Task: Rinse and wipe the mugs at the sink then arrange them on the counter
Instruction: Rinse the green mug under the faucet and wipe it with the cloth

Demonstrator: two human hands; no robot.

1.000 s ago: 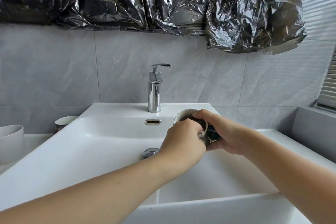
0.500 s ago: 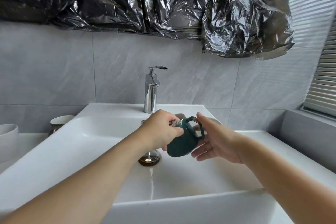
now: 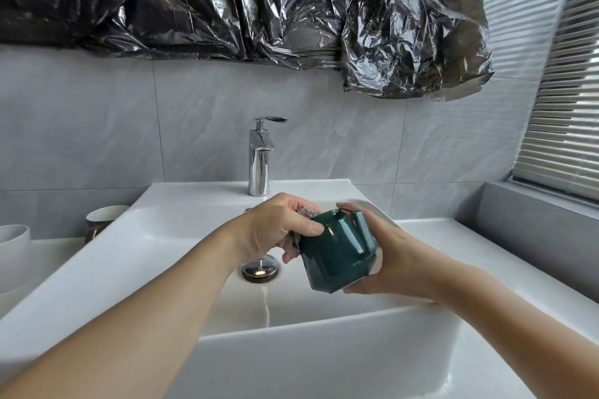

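Apparently the wiping of one mug is in hand, and none looks finished: the green mug (image 3: 337,253) is held tipped on its side over the sink (image 3: 181,236), mouth turned toward the left hand (image 3: 275,230) and handle uppermost, while a trickle of water runs across the basin floor from the drain plug (image 3: 260,270). No water is visibly running from the tap (image 3: 259,162). The left hand's grip is closed on a bunched grey cloth (image 3: 299,230) pressed at the mug's mouth, thumb lying on the green rim. The right hand (image 3: 385,256) cradles the mug from the far side and beneath, fingers curled round its base and wall, its grip closed on the mug. Both forearms reach in from the lower corners and meet over the middle of the basin. Left of the sink, on the desk (image 3: 42,253), stand a white-rimmed cup (image 3: 105,219) and part of a white bowl (image 3: 13,253); whether these are already wiped cannot be told. By my judgement, setting this mug on the desk and treating any others is what remains.
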